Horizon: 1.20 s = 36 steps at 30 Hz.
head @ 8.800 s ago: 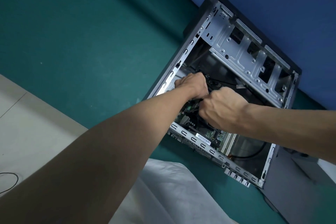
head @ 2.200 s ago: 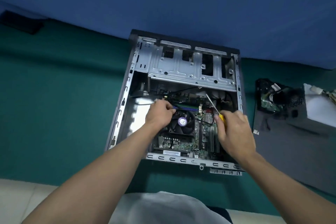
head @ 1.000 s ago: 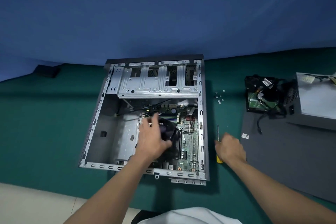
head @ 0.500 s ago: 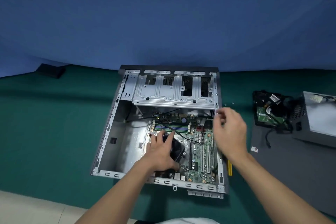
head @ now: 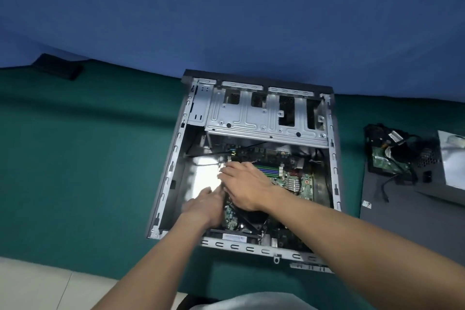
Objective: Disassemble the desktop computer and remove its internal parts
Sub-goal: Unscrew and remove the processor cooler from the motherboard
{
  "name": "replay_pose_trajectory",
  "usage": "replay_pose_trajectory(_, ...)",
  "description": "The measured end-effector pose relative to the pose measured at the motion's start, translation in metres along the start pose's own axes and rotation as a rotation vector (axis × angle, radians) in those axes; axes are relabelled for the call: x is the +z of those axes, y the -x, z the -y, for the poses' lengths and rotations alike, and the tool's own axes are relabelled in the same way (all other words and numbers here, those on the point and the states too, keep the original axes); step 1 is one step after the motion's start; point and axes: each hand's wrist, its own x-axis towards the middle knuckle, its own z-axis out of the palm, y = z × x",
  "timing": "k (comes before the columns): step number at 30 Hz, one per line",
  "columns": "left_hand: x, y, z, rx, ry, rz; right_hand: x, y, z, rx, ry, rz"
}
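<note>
Far left, small black box [head: 59,70] on green mat [head: 88,158]. Middle: open computer case [head: 173,158], flat on the mat. Inside, left hand [head: 205,205] and right hand [head: 242,184], close together at the green board's [head: 305,184] left edge. Cannot tell either grip. Right: loose drive [head: 382,161].

The scene is dimly lit, and harsh glare is thrown off the bare metal floor of the computer case [head: 204,178]. The left hand [head: 204,207] and right hand [head: 243,185] are softened by blur, and the far edge of the green cloth [head: 75,138] is bowed by wide-angle distortion.
</note>
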Motion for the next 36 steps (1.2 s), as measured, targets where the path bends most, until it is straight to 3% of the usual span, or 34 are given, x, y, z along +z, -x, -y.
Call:
replay_pose_trajectory(5,-0.001,0.0,0.002,0.042,-0.062,0.044,-0.003,-0.018,-0.002,0.042,0.145,-0.004)
replay_pose_trajectory(13,0.003,-0.005,0.003,0.033,-0.047,0.068,-0.026,-0.038,0.006,0.208,-0.02,0.147)
replay_pose_trajectory(19,0.001,-0.005,0.0,0.031,-0.034,0.07,-0.024,-0.037,0.016,0.141,0.028,0.205)
replay_pose_trajectory(24,0.003,-0.006,0.002,0.017,-0.017,0.077,-0.03,-0.038,0.004,0.269,-0.066,0.187)
replay_pose_trajectory(29,0.005,-0.009,0.003,0.004,0.003,0.084,-0.017,-0.024,0.025,0.147,0.004,0.164)
replay_pose_trajectory(34,0.004,-0.007,0.002,0.009,-0.009,0.088,-0.031,-0.025,-0.003,0.35,-0.1,0.006)
replay_pose_trajectory(36,0.003,-0.005,0.003,0.009,-0.008,0.088,-0.033,-0.019,-0.009,0.317,-0.08,0.014)
